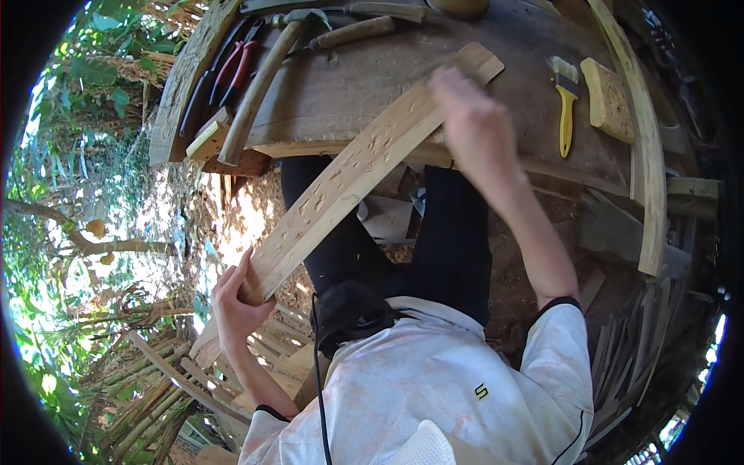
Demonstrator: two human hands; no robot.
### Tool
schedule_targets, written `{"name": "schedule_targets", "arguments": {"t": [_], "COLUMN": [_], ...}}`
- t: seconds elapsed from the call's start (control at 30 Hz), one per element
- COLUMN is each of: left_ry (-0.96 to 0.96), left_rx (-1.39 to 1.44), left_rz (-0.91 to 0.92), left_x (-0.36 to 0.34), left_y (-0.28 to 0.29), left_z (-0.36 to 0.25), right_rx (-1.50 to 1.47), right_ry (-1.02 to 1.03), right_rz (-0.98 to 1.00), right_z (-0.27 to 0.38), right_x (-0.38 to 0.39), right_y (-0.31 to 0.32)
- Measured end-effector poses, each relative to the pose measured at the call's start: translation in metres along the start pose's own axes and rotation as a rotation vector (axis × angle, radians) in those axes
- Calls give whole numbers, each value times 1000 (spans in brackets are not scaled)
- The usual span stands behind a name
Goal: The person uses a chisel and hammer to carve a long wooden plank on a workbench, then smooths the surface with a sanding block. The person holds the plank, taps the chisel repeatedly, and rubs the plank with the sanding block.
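Observation:
A long pale wooden plank (349,174) with many small carved or gouged marks slants from my lower left up onto the workbench. My left hand (240,310) is closed round its lower end, thumb and fingers along the edges. My right hand (477,124) is at the plank's upper part, blurred, with fingers curled; whatever is in them, if anything, is hidden.
On the wooden bench (527,108) lie a hammer (263,93), red-handled pliers (236,70), other wooden-handled tools (349,32), a yellow paintbrush (566,116) and a wood block (604,97). Branches and foliage are at left; loose wooden strips (643,341) lie at right.

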State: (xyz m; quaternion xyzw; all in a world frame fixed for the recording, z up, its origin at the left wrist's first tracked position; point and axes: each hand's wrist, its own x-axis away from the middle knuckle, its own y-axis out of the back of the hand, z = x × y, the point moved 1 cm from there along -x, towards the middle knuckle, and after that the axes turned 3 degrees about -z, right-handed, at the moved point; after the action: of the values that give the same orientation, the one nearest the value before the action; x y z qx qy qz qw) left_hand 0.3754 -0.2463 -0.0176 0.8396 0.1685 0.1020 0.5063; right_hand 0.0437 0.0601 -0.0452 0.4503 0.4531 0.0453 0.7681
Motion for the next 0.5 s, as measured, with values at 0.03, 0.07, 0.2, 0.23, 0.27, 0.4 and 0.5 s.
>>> {"name": "schedule_targets", "arguments": {"t": [0.03,0.07,0.2,0.23,0.27,0.4,0.5], "left_ry": [17,26,23,25,23,-6,24], "left_rx": [-1,-31,-39,-35,-33,36,47], "left_rz": [18,50,44,43,38,-9,41], "left_x": [0,1,-2,-8,-16,-35,-48], "left_y": [3,6,2,-1,-4,-22,-26], "left_z": [1,-2,-18,-26,-33,-60,-84], "right_rx": [-66,-143,18,-19,-56,-288,-174], "right_ry": [82,101,-330,-212,-94,158,-159], "right_rz": [5,41,203,191,173,77,106], "right_z": [21,15,-41,-30,-8,54,3], "right_x": [6,6,-30,-28,-22,8,-14], "right_y": [3,1,15,17,17,8,10]}}
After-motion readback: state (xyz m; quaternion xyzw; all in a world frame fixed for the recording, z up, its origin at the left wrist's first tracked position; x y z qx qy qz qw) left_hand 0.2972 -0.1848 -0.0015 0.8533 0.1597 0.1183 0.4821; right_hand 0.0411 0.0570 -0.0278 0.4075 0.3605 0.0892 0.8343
